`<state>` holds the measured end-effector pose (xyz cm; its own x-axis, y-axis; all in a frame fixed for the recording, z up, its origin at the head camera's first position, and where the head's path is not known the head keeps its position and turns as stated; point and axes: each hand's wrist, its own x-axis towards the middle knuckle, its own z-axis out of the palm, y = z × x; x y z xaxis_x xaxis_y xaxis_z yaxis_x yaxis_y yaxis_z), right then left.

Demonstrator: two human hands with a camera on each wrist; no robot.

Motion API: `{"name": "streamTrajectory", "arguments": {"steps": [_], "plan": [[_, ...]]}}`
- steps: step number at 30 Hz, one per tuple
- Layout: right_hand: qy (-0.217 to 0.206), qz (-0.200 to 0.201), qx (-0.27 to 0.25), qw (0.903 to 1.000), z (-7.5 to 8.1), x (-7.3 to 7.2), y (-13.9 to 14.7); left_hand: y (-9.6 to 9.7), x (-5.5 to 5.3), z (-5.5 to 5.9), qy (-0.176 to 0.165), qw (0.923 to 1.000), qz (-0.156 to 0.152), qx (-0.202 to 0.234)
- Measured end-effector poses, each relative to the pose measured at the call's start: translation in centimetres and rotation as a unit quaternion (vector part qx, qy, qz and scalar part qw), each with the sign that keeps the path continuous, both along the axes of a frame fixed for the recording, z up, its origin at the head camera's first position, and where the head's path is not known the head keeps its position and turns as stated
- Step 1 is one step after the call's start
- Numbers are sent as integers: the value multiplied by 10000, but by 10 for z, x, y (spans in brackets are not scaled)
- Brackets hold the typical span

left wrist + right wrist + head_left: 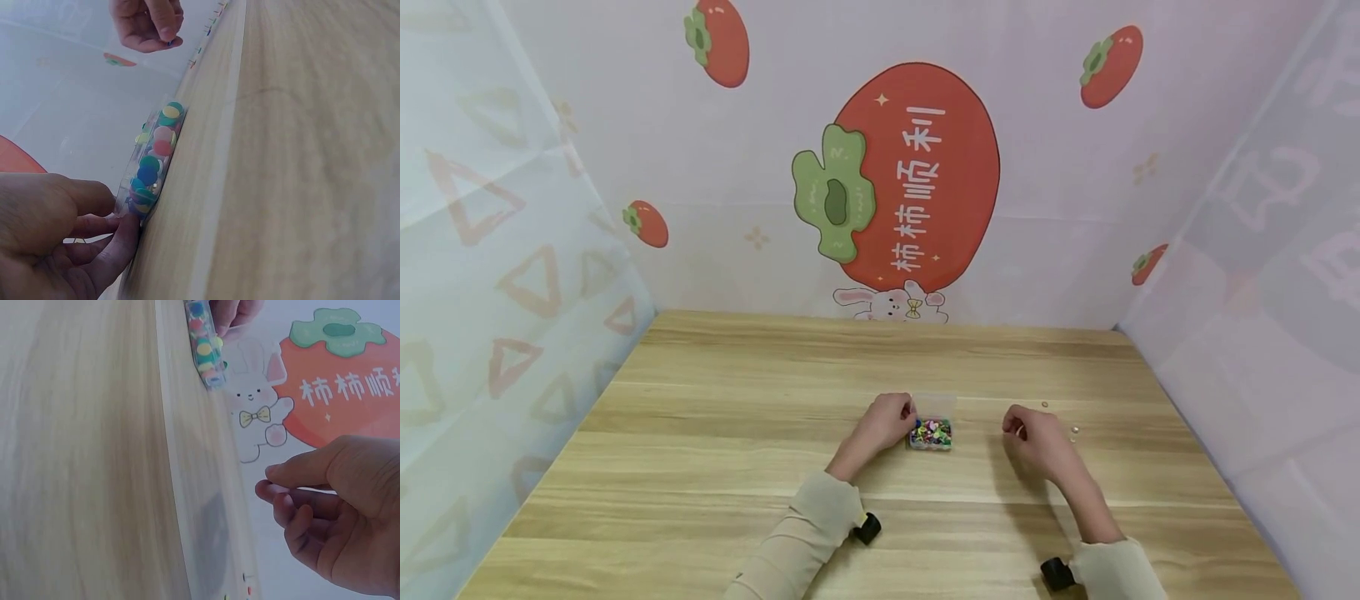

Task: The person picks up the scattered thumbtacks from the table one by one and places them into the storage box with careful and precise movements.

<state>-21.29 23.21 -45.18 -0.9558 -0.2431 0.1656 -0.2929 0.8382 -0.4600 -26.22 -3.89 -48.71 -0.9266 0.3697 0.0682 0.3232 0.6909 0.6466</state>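
Observation:
A small clear plastic box [931, 444] full of colourful thumbtacks [149, 175] sits on the table, its transparent lid [936, 403] raised at the back. My left hand [887, 419] grips the box's left end between thumb and fingers, as the left wrist view [69, 240] shows closely. To the right of the box, my right hand [1037, 442] is held above the table, thumb and forefinger pinched together. A tiny blue thumbtack [170, 43] shows at those fingertips in the left wrist view; in the right wrist view the fingers [300, 500] hide it.
Several loose thumbtacks [1075, 430] are on the wooden table [737, 500] beyond and right of my right hand. The left wrist view shows them in a line, among them a red tack [192, 64]. Printed cloth walls [1037, 250] border the table's back and sides.

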Motion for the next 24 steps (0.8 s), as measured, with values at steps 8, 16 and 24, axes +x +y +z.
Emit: {"name": "streamTrajectory", "arguments": {"steps": [8, 16, 24], "plan": [[-212, 55, -139, 9997, -3, -6, -24, 0, 1, 1, -40, 10000, 11, -7], [-350, 172, -246, 9989, -6, -8, -42, 1, -1, -1, 16, 10000, -21, -52], [-319, 331, -298, 9985, -7, -10, -61, 0, -2, -2, 168, 9998, -69, -59]]}}
